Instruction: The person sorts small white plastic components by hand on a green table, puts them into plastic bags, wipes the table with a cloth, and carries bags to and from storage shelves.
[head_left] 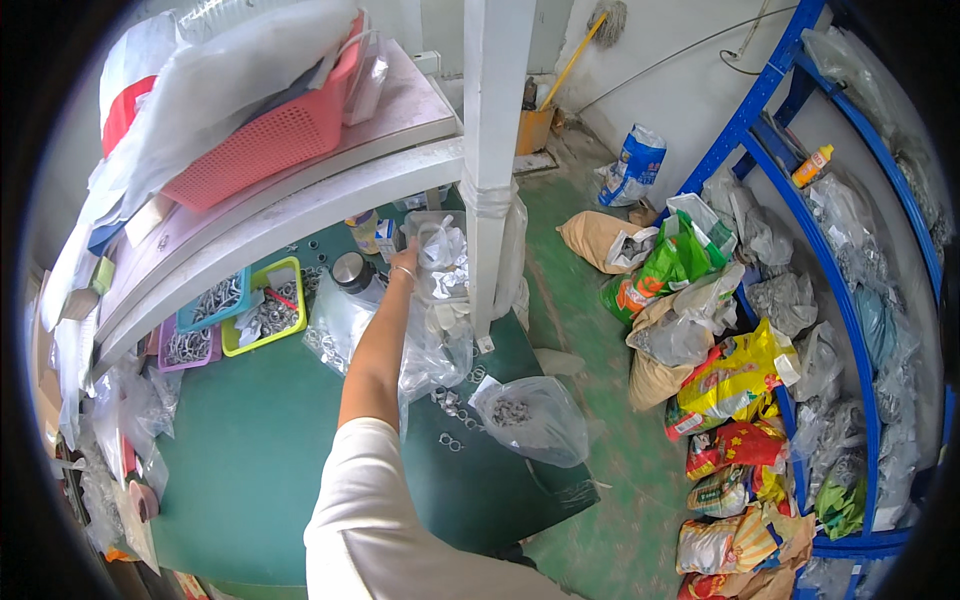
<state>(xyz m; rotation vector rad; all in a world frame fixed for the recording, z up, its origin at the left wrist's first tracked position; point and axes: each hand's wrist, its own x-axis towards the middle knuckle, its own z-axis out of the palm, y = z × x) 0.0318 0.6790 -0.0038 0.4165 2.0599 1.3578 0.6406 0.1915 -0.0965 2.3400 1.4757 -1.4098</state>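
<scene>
My left arm, in a white sleeve, stretches far across the green table [230, 470]. At the far side, my left hand [405, 260] is at the left edge of a clear plastic container [440, 285] holding crumpled white and clear pieces. Its fingers are small and partly hidden, so their grip is unclear. A jar with a dark lid [352, 270] stands left of the wrist, and a yellow and blue box [375, 236] lies behind it. Under the forearm spread clear plastic bags [435, 365]. Nearer lie metal rings [452, 402] and a clear bag of small metal parts [535, 420]. My right hand is out of view.
Yellow [232, 342], blue [212, 318] and purple baskets [190, 362] of metal parts sit at the left. Above them, a shelf [400, 130] carries a pink basket [265, 150]. A white post [495, 120] rises beside the container. Filled sacks [735, 385] line a blue rack [800, 240].
</scene>
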